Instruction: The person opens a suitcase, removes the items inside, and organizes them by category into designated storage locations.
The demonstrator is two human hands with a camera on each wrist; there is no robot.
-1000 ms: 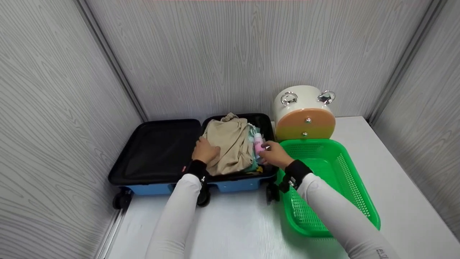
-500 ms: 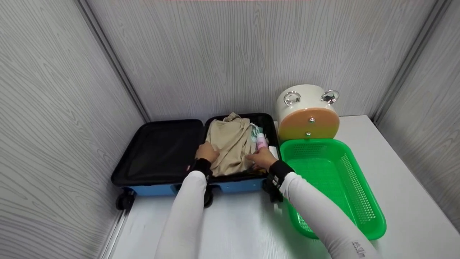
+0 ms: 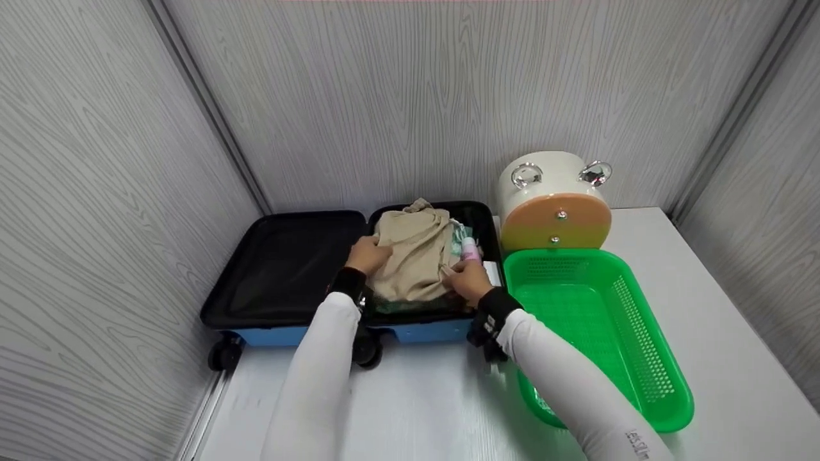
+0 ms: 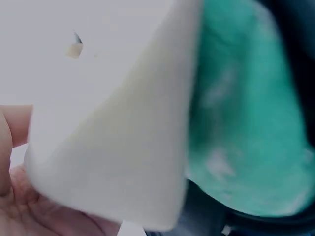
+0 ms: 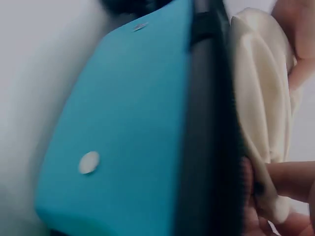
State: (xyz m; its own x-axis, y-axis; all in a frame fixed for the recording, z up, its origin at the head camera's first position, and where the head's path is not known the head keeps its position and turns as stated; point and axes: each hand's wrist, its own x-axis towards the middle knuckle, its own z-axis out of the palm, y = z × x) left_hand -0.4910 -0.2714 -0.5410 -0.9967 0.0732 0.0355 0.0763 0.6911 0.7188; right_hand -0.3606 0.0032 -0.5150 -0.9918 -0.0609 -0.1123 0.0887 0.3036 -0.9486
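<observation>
While our left hand grips the left edge of the beige cloth in the right half of the open suitcase and our right hand pinches its right edge, we do best to press it flat and low. A pink bottle crowds the right side, touching the cloth; the green basket and a round case stand right.

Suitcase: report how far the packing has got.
Done: the green basket is empty, and the suitcase lies open with a pink bottle tucked at its right edge beside teal fabric. In hand: the left hand and right hand grip the beige garment on top of the pile. Left: settling that garment; the lid half is bare and the case is not yet closed.
</observation>
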